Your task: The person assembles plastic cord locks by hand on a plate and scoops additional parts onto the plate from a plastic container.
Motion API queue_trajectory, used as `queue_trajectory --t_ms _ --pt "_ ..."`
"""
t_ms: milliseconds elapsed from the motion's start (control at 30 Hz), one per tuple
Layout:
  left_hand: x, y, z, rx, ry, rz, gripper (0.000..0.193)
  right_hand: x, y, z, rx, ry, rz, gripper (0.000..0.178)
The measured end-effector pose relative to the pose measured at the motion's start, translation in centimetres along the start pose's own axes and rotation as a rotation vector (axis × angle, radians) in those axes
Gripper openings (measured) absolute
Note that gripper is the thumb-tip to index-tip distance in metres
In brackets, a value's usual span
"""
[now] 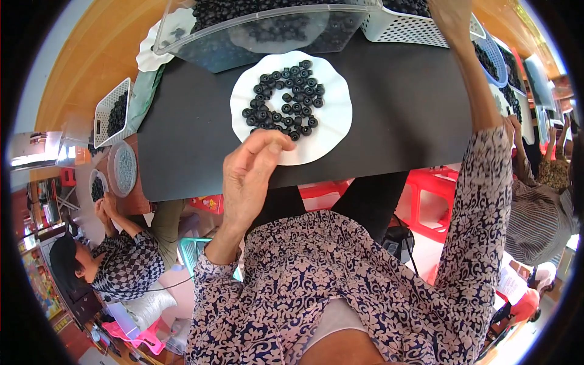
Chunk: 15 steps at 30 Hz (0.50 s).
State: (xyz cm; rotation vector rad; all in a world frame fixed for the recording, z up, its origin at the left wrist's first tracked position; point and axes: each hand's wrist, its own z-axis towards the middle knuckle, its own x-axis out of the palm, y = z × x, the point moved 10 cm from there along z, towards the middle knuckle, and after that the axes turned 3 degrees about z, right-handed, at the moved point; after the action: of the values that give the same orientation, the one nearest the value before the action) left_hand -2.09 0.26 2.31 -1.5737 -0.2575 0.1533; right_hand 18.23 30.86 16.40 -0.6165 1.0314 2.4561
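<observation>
1. We judged the step in hand as handling small, round black pieces, loose on a white scalloped plate; the next move called for a light pinch.
2. Our left hand curled beside them, thumb near forefinger; we couldn't tell whether it grasped any.
3. Our right hand was at a white perforated plastic basket, fingers unseen, grip unknown.
4. Basket and clear plastic bin held black pieces.
</observation>
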Motion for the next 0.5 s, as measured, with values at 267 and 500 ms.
queue_trajectory --t_ms 267,500 --pt "-0.1 -0.2 2.2 0.258 -0.072 0.414 0.007 1.5 2.9 -3.3 -0.212 -0.042 0.543 0.018" --pt "3.5 -2.2 1.2 0.398 0.072 0.333 0.008 7.7 13.7 -14.1 -0.347 0.326 0.443 0.012"
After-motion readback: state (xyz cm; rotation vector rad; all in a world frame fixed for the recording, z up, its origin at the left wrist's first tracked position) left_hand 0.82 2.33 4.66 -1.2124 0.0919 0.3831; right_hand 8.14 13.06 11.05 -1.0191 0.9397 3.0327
